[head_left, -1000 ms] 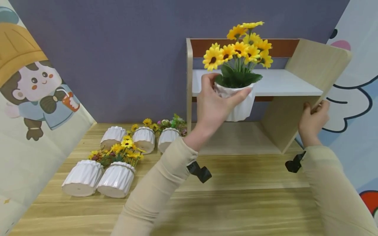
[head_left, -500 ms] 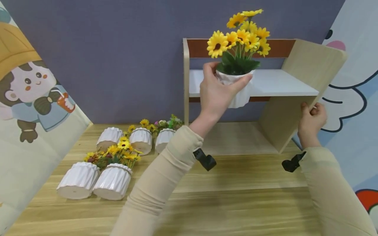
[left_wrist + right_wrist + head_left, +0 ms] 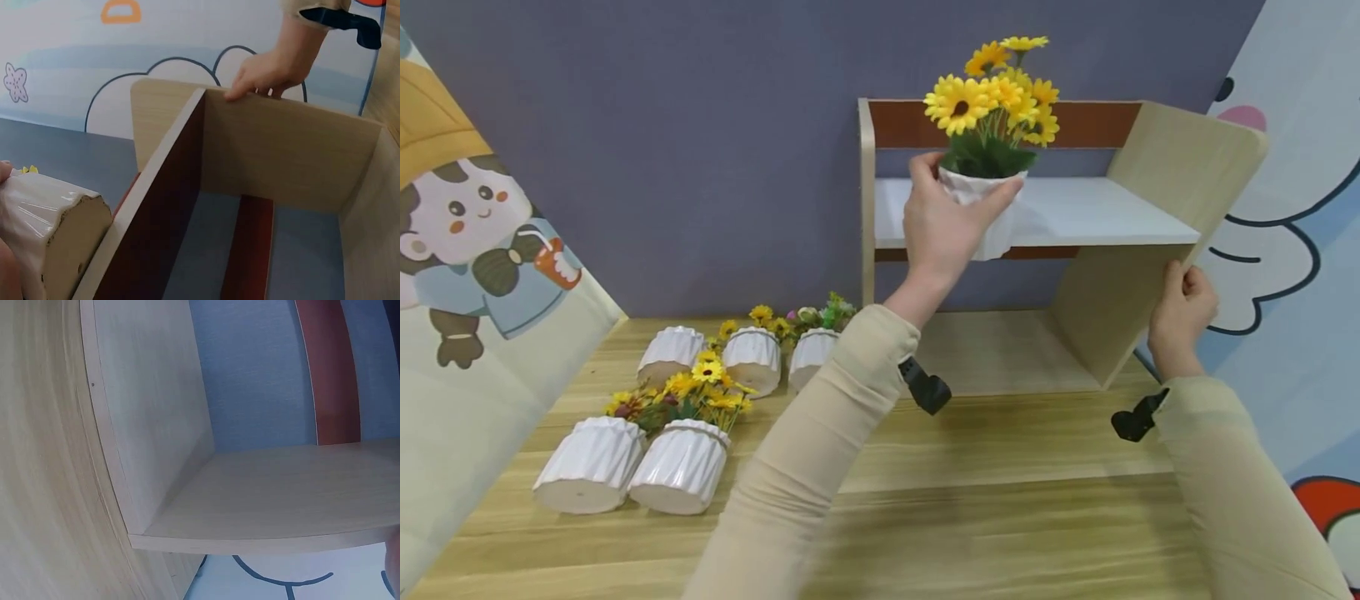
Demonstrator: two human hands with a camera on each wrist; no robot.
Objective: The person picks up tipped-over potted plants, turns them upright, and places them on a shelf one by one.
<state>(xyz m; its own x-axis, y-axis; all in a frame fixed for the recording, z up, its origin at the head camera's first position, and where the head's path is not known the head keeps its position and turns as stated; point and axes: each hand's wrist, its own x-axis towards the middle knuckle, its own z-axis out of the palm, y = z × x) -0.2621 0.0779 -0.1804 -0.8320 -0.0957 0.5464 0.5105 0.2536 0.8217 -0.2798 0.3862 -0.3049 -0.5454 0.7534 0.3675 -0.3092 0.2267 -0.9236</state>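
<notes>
My left hand point(image 3: 943, 221) grips a white fluted flowerpot point(image 3: 992, 237) by its upper part, thumb on the near side. Yellow artificial daisies point(image 3: 992, 96) with dark green leaves stand upright in it. In the head view the pot overlaps the white upper shelf point(image 3: 1090, 208) of a small wooden desk shelf. Seen from the left wrist, the pot's flat base point(image 3: 78, 250) is right at the shelf board's front edge point(image 3: 140, 197). My right hand point(image 3: 1183, 317) pinches the front edge of the shelf's right side panel point(image 3: 1112, 300); the left wrist view shows that hand point(image 3: 265, 72) too.
Several white flowerpots point(image 3: 677, 467) with artificial flowers lie on their sides on the wooden table point(image 3: 970, 533), left of the shelf. A grey-blue partition point(image 3: 722, 150) rises behind. Cartoon-printed panels flank the table, the left one point(image 3: 482, 333) and the right one point(image 3: 1292, 350).
My left hand has raised the pot of yellow daisies and brought it in over the upper shelf's front edge. The right hand keeps its hold on the side panel. The head view has shifted slightly.
</notes>
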